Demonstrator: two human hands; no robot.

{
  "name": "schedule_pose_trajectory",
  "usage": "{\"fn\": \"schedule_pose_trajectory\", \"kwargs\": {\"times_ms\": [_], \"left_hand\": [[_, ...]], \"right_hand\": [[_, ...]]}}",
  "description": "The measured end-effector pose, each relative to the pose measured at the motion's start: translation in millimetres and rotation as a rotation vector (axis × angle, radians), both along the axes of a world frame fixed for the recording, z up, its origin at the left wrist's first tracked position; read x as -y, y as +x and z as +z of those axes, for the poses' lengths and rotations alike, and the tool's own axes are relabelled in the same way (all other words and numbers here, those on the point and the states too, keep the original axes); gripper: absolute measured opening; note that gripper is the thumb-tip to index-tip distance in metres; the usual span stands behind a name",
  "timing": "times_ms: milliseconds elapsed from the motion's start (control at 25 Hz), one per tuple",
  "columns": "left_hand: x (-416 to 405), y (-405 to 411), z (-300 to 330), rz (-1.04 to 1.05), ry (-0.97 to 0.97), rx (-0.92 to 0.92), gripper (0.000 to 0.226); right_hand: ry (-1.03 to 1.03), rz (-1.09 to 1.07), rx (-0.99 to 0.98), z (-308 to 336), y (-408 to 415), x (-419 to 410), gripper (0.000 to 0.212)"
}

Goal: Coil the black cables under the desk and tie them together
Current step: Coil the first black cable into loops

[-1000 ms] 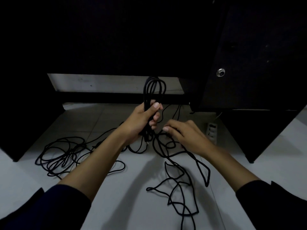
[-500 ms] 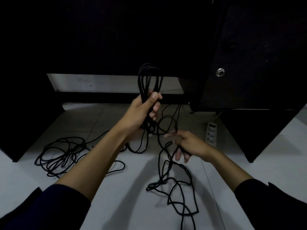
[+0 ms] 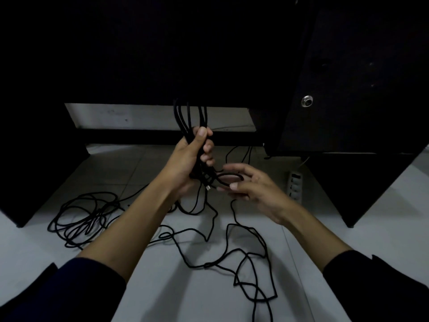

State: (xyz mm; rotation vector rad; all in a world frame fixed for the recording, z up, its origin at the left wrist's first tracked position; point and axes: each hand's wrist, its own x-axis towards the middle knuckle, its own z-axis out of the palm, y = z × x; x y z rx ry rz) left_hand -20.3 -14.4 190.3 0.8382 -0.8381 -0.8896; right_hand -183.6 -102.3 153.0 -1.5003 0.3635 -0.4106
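A: Black cable, gathered in long loops, stands in the left hand [image 3: 192, 159], fingers curled tight round the bundle [image 3: 190, 122] just in front of the dark bench [image 3: 162, 54]. Beside it the right hand [image 3: 253, 187] feeds another loop [image 3: 228, 178] toward the bundle, thumb and fingers lightly hooked round the strand.

B: How should this turn be laid?

A: Likely matched in length to the loops already held, then slipped under the left thumb, with the slack cable [image 3: 246, 259] on the floor [image 3: 185, 298] drawn up without kinking.

B: And the rest?

A: A second tangle [image 3: 81, 219] lies on the floor left of the bundle, not yet coiled. A power strip [image 3: 294, 187] sits to its right.

B: What can't be seen?

A: The loop tops vanish against the bench's shadow. A small pale plug [image 3: 208, 188] hangs under the left hand; its type is unclear. No tie is visible.
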Motion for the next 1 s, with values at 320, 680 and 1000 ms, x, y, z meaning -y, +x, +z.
{"fn": "schedule_pose_trajectory", "kwargs": {"times_ms": [320,680,1000], "left_hand": [[0,-3,-7,-0.007,0.064,-0.046,0.018],[-3,-3,-8,-0.007,0.12,-0.055,0.018],[-11,-2,-10,0.037,0.288,0.031,0.02]], "right_hand": [[0.289,0.102,0.137,-1,-5,2,0.012],[0.012,-0.08,-0.034,-2,-14,7,0.038],[-0.508,0.041,-0.218,21,-37,20,0.027]]}}
